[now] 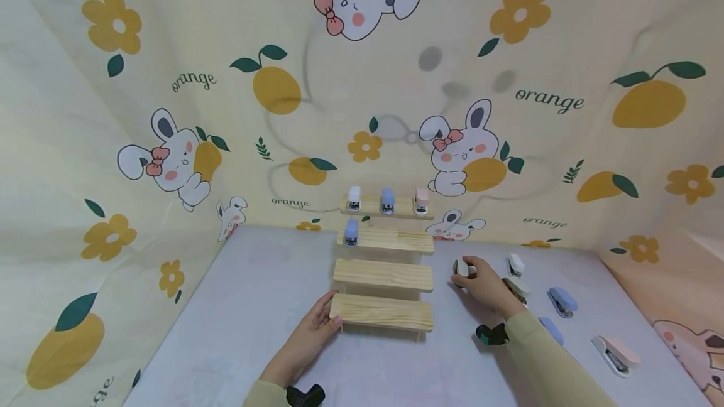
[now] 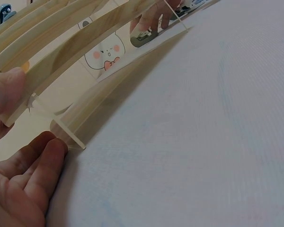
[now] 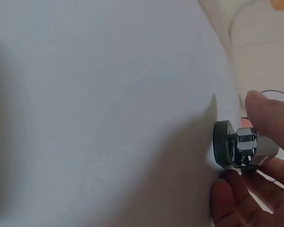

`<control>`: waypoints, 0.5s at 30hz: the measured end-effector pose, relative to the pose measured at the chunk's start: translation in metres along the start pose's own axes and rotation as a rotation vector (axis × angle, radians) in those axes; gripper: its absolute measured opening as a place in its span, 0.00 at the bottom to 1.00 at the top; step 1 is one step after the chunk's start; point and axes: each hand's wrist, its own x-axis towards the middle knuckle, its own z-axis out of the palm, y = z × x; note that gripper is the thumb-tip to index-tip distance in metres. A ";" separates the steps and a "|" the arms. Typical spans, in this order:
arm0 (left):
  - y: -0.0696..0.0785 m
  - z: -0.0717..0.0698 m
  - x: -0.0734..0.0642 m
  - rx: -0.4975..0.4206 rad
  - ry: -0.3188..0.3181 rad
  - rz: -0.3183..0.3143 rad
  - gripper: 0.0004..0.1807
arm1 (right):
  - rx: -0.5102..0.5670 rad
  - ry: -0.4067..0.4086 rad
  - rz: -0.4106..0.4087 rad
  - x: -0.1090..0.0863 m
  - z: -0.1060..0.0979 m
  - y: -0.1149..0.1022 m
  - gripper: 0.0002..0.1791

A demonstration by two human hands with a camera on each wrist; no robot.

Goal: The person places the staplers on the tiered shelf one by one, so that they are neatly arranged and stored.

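A wooden tiered rack [image 1: 384, 311] stands in the middle of the table. My left hand [image 1: 308, 335] grips the left end of its lowest board, thumb over the end in the left wrist view. To the right of the rack, my right hand [image 1: 483, 282] holds a small stapler [image 3: 246, 146] with a pale top and dark green base. Its base is close to the table surface in the right wrist view. The top tier carries a white stapler [image 1: 354, 198], a blue stapler [image 1: 387, 200] and a pink stapler [image 1: 421, 201]. Another blue stapler [image 1: 351, 232] stands at the left of the second tier.
On the table at right lie a white stapler [image 1: 515, 265], a pale stapler with a dark base [image 1: 517, 289], a blue stapler [image 1: 562, 301], a partly hidden blue stapler [image 1: 551, 330] and a pink stapler [image 1: 616, 355]. A printed cloth [image 1: 396, 80] hangs behind.
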 end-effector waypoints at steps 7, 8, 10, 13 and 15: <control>0.002 0.002 -0.001 0.011 0.006 -0.013 0.40 | -0.028 0.016 0.001 -0.002 0.002 0.004 0.44; 0.002 0.002 -0.001 0.012 0.007 -0.016 0.40 | -0.030 0.020 -0.002 -0.002 0.003 0.005 0.44; 0.003 0.002 -0.002 0.011 0.007 -0.020 0.40 | -0.037 0.028 -0.009 -0.003 0.005 0.005 0.44; 0.003 0.002 -0.002 0.012 0.006 -0.022 0.40 | -0.028 0.039 -0.005 -0.007 0.006 0.003 0.44; 0.003 0.002 -0.002 0.009 0.003 -0.018 0.40 | -0.024 0.049 -0.009 -0.011 0.007 0.001 0.43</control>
